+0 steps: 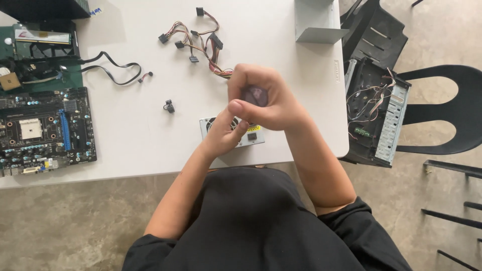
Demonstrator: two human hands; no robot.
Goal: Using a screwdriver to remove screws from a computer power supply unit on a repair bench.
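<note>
A grey power supply box (257, 138) lies near the table's front edge, mostly hidden under my hands. My right hand (266, 100) is a fist above it, closed round a purple-handled tool (254, 95) that stands upright; its tip is hidden. My left hand (223, 134) grips the box's near left corner, thumb raised against the right hand. A bundle of coloured wires with black plugs (201, 42) runs from the box toward the far side of the white table (135, 135).
A black motherboard (45, 130) and a green board with parts (40, 55) lie at the left. A black cable (113, 68) and a small black connector (169, 106) sit mid-table. A grey metal panel (316, 22), an open computer case (376, 115) and a black chair (447, 110) are to the right.
</note>
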